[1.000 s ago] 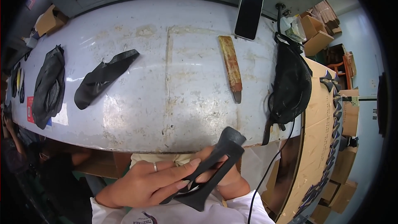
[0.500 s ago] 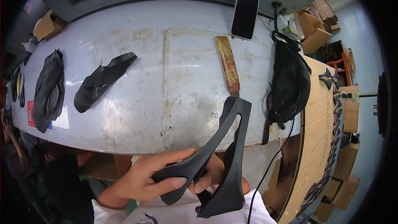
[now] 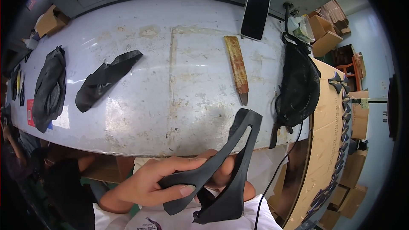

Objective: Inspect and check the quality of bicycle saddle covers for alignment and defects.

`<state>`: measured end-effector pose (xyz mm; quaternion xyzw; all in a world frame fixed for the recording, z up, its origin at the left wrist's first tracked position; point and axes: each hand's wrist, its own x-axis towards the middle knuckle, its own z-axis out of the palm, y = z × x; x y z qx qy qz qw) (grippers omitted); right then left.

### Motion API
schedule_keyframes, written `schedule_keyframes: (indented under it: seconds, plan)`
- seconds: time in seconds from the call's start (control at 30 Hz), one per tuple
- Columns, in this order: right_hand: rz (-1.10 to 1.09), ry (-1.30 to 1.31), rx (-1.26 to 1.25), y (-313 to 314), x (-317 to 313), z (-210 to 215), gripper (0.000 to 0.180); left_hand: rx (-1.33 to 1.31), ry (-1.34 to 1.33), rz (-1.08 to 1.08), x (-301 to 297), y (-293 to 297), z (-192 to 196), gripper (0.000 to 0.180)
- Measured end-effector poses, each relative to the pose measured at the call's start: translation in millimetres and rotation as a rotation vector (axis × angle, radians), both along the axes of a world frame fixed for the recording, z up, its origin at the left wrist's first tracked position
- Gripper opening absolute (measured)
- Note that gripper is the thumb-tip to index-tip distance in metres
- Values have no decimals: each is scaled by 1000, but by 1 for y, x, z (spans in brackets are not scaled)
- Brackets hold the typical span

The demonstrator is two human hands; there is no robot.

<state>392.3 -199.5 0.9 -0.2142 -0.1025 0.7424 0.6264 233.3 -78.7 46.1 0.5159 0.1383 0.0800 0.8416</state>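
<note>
Both my hands hold a black Y-shaped rubber strap piece (image 3: 232,162) just below the near edge of the white worktable (image 3: 179,81). My left hand (image 3: 149,183) wraps around its lower arm, thumb and fingers pinching it. My right hand (image 3: 221,174) is mostly hidden behind the piece and grips it from underneath. The piece's top end points up over the table edge. A similar flat black piece (image 3: 104,79) lies on the table to the left.
A worn wooden-handled blade (image 3: 237,68) lies right of centre. A dark phone (image 3: 255,13) leans at the far edge. A black mesh bag (image 3: 298,85) sits at the right end, a black bundle (image 3: 49,87) at the left. Cardboard boxes (image 3: 326,38) stand to the right.
The black piece has been unfolded and raised, its top end swinging up and right toward the table edge. My left hand shifted its grip along the lower arm.
</note>
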Motion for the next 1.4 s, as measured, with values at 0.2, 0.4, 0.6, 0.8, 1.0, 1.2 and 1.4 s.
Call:
schedule_keyframes:
  seconds: [0.2, 0.4, 0.6, 0.8, 1.0, 1.2, 1.4]
  plan:
    - [184, -73, -86, -4, 16, 2, 54, 139, 21, 1, -2, 1, 0, 50]
    - [-61, 25, 13, -10, -5, -18, 75, -38, -66, 95, 4, -5, -4, 62]
    - [135, -227, -121, -2, 2, -4, 77, -14, -22, 412, 4, -21, -13, 61]
    - [43, -359, -100, 7, 7, 19, 78, -40, -90, 446, 9, -27, -15, 55]
    - [-16, -414, -146, 0, 6, 20, 83, -67, -20, 386, 10, -29, -12, 60]
    - [-252, -409, -277, 6, 0, 23, 80, 48, 32, 269, 12, -24, -6, 59]
    - [22, 697, -898, -12, -27, -6, 38, 189, -21, 640, 19, -22, -15, 65]
